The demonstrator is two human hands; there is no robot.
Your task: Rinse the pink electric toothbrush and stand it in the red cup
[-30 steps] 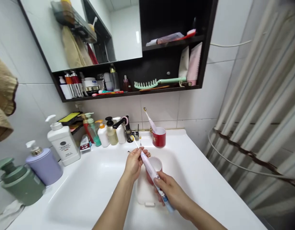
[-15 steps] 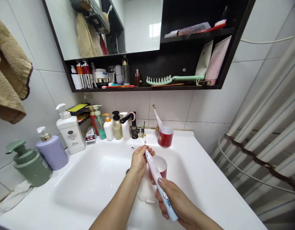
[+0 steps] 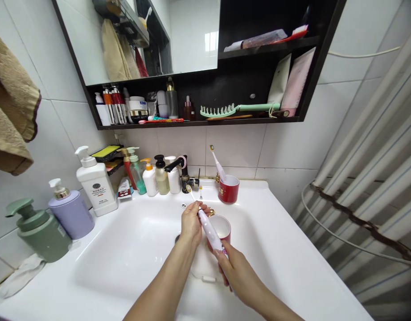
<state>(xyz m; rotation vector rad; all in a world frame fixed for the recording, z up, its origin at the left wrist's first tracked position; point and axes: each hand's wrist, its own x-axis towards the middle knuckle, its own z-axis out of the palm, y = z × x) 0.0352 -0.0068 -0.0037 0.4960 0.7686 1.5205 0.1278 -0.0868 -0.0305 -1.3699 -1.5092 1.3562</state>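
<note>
A pale pink electric toothbrush (image 3: 209, 229) slants across the sink, with its brush head up near the faucet. Closed around its lower handle is my right hand (image 3: 237, 265), which hides the bottom end. The fingers of my left hand (image 3: 191, 223) pinch the neck below the brush head. A dark ring shows where neck and handle meet; whether they are apart there, I cannot tell. Behind the handle, a red cup (image 3: 228, 234) with a white inside stands in the sink basin. Another red cup (image 3: 228, 193) on the back ledge holds a second electric toothbrush (image 3: 219, 166).
The black faucet (image 3: 184, 176) rises at the back of the white sink (image 3: 125, 249). Several pump bottles (image 3: 150, 178) line the left and back edges. Overhead hangs a dark mirror cabinet (image 3: 192, 122) with toiletries and a green hairbrush (image 3: 255, 108). A pleated curtain (image 3: 376, 187) hangs at right.
My right hand has turned the handle and shifted up it, so the printed picture and blue end no longer show. The brush head has tipped leftward. My left hand keeps its pinch.
</note>
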